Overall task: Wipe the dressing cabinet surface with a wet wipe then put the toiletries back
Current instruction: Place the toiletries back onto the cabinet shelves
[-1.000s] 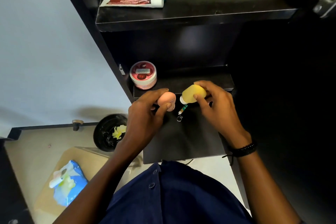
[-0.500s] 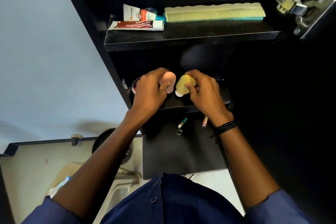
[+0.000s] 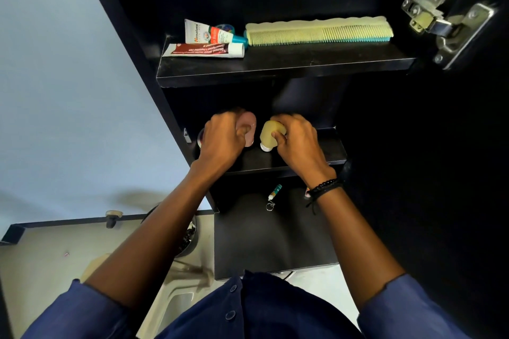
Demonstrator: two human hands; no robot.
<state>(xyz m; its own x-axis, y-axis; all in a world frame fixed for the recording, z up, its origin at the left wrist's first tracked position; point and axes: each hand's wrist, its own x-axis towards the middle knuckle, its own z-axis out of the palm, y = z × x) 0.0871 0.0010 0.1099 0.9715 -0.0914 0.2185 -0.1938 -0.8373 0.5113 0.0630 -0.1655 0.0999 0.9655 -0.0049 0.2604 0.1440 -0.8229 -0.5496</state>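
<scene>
Head view: my left fingers point(image 3: 239, 129) are wrapped around a pink bottle point(image 3: 249, 127), my right fingers point(image 3: 278, 133) around a yellow bottle point(image 3: 268, 133), both held just above the middle shelf point(image 3: 334, 150), cap ends down. A jar point(image 3: 201, 138) peeks out behind my left hand point(image 3: 223, 140). Below, a small tube point(image 3: 275, 192) lies on the worktop point(image 3: 275, 239). On the top shelf point(image 3: 289, 69) lie two tubes point(image 3: 205, 50) and a comb point(image 3: 319, 31).

Pink bottle point(image 3: 249, 129) and yellow bottle point(image 3: 270, 135) with white cap down sat side by side on the black middle shelf point(image 3: 325, 154), each gripped; two tubes point(image 3: 205, 49) and pale comb point(image 3: 319, 31) lay flat on upper shelf point(image 3: 275, 69); small green-capped tube point(image 3: 275, 192) lay lower down.
</scene>
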